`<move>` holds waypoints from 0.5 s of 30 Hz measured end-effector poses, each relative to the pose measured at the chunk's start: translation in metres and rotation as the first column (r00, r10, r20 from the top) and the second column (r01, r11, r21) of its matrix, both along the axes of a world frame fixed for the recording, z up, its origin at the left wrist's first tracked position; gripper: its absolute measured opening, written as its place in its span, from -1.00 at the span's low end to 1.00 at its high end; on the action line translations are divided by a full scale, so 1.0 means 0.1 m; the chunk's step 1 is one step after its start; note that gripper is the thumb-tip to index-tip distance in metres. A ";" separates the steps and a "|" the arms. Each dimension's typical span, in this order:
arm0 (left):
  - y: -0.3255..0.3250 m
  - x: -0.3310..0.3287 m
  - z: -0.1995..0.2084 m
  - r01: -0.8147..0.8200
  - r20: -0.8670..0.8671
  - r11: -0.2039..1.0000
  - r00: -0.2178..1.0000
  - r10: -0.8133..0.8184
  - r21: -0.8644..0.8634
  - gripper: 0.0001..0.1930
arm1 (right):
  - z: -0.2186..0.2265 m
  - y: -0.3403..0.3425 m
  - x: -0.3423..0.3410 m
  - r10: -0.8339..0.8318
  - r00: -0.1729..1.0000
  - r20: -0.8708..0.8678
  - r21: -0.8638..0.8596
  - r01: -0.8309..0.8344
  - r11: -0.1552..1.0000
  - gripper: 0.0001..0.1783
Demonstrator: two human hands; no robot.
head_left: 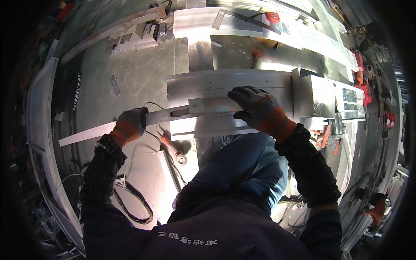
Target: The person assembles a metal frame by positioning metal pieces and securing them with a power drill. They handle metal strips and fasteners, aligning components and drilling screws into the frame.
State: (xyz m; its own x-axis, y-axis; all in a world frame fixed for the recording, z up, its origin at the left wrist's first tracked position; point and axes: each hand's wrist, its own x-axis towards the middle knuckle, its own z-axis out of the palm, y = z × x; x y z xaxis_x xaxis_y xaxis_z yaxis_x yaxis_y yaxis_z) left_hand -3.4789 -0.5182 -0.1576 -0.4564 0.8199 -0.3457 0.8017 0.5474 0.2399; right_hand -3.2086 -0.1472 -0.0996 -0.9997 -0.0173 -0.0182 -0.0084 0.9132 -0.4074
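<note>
My left hand [130,125], in an orange and grey work glove, is closed around a long, narrow metal bar [91,133]. The bar runs from the left toward the middle and has a dark slot near its right end. My right hand [262,112], gloved alike, is closed over the right end of a flat rectangular metal piece [212,105], thumb on the near side and fingers on the far side. This piece meets or overlaps the slotted end; whether the two are joined I cannot tell. Beneath them lies a wide metal profile [190,89] with small holes.
An orange angle grinder [171,147] with its cable lies left of my legs. To the right stands a boxy metal piece [318,96]. Farther off, a metal beam [190,26] carries a red tape measure [273,17] and a square [219,19]. Black cable [136,203] coils nearby.
</note>
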 end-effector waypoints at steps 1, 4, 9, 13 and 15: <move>0.04 0.03 0.02 -0.010 0.026 1.000 1.000 0.010 0.000 -0.90 | -0.06 -0.04 0.00 0.007 0.999 0.044 -0.002 -0.007 1.000 -0.30; 0.07 0.12 0.11 -0.006 0.059 1.000 0.998 0.005 0.026 -0.89 | -0.16 -0.11 0.06 0.027 0.998 0.061 0.024 -0.028 0.999 -0.25; 0.07 0.16 0.07 0.018 0.056 1.000 0.998 -0.020 0.025 -0.86 | -0.39 -0.11 0.23 -0.001 0.999 0.036 0.040 -0.001 0.999 -0.16; 0.02 0.18 0.08 0.052 0.017 0.998 0.998 -0.053 0.045 -0.89 | -0.32 -0.23 0.24 -0.087 0.994 0.071 -0.033 0.089 0.995 -0.10; -0.01 0.17 0.01 0.048 0.026 0.998 0.998 -0.049 0.046 -0.88 | -0.31 -0.31 0.23 -0.091 0.996 0.019 0.018 0.091 0.996 -0.09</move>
State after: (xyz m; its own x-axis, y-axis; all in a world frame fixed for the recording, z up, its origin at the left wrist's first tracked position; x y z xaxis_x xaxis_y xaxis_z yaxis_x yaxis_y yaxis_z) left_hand -3.4620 -0.5190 -0.1561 -0.4067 0.8560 -0.3192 0.8201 0.4961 0.2851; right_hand -3.1855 -0.1781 -0.1303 -0.9965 0.0741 -0.0379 0.0831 0.9166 -0.3912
